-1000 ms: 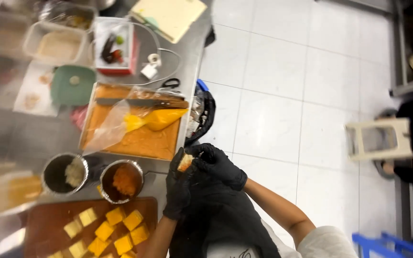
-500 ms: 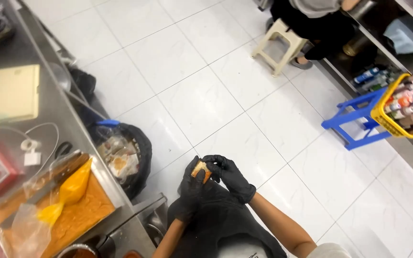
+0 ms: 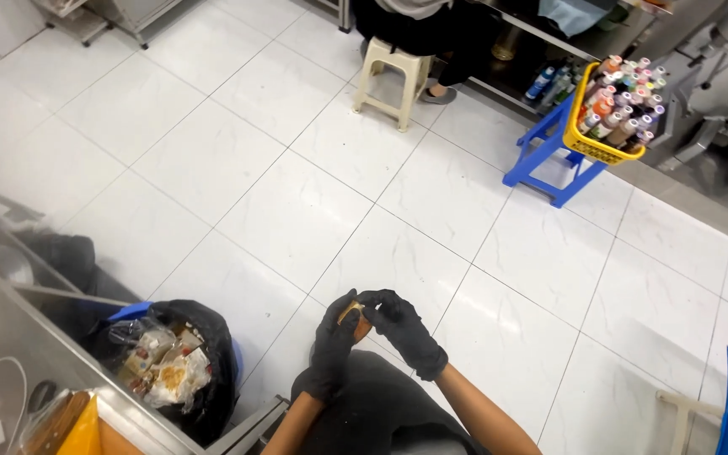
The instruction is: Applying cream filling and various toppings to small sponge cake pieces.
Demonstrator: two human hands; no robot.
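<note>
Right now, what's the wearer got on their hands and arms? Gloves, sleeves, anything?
Both hands are in black disposable-type gloves, snug and slightly glossy, ending at the wrist: left hand, right hand. The forearms are bare past the cuffs; no sleeves, watch or bands show. No markings are visible on the gloves.

A small orange-brown piece of food (image 3: 352,315), mostly hidden, sits pinched between black-gloved fingers.

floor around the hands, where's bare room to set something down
Bare tiles lie between the bin, the white stool and the blue stool, and right of the right hand. Crowded: the steel counter by the left hand.
</note>
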